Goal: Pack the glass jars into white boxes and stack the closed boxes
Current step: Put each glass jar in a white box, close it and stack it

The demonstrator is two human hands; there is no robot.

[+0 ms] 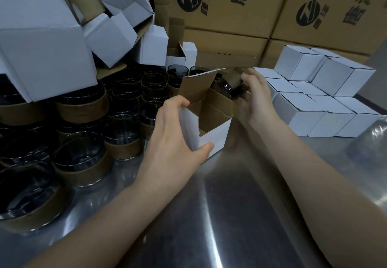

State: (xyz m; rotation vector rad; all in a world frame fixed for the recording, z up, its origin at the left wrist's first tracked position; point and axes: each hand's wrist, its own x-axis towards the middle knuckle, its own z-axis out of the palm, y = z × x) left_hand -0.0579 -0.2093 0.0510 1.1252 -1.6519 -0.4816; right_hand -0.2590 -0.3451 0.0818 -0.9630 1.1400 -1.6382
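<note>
Open box (211, 136) sits on the table (240, 204), jars (123, 129) crowding its left. Closed boxes (310, 116) stack at right. Shipping cartons (230, 5) stand behind, empty boxes (41, 47) heaped above the jars.

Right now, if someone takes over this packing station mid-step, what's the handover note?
Left grip holds the open white box on the steel table.
Right grip holds a sleeved glass jar, tilted, at the box's far side, not yet in.
Done: closed boxes stacked at right.
Left: insert this jar, close the flaps, stack it; many loose jars wait at left below empty boxes.
</note>
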